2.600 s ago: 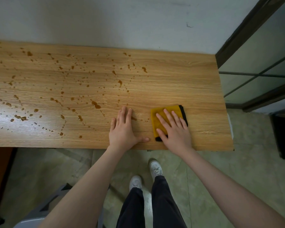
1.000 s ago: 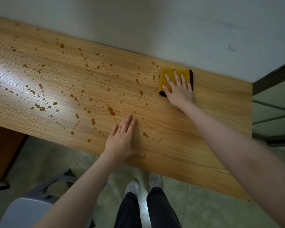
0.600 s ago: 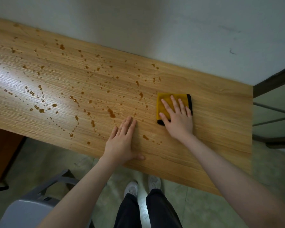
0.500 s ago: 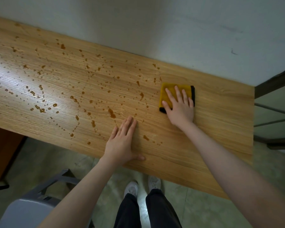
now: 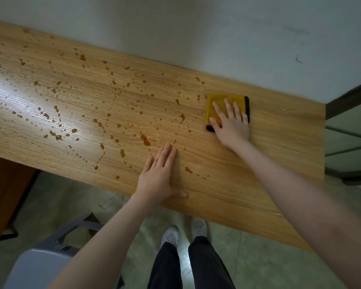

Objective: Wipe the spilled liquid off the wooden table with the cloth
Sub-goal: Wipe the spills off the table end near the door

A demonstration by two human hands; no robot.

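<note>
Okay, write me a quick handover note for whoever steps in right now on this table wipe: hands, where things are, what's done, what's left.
Right hand: flat on the yellow cloth, pressing it to the wooden table near the far right end.
Left hand: flat on the table by the near edge, empty.
Done: the right end of the table around the cloth looks dry.
Left: brown droplets cover the middle and left; a few sit between the hands near the front edge. Wipe leftward.
</note>
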